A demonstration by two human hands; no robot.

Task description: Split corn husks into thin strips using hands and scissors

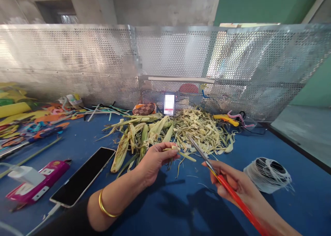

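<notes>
My left hand (158,160) is at the centre, thumb and fingers pinched on a thin pale strip of corn husk (190,157) that sticks out to the right. To its right, my right hand (230,182) is closed round a red-handled tool (234,192) with a long, narrow metal tip. That tip points up and left, over the edge of the shredded husk pile (204,129), and the handle runs back along my forearm. Whether the tip is scissor blades or plier jaws I cannot tell. Whole dried corn husks (138,136) lie just beyond my left hand.
On the blue table (186,201), a spool of white string (269,175) stands right. A phone (84,175) and a magenta power strip (38,180) with cables lie left. Coloured scraps (36,122) cover the far left. A yellow-handled tool (227,119) lies before the perforated metal panel (176,49).
</notes>
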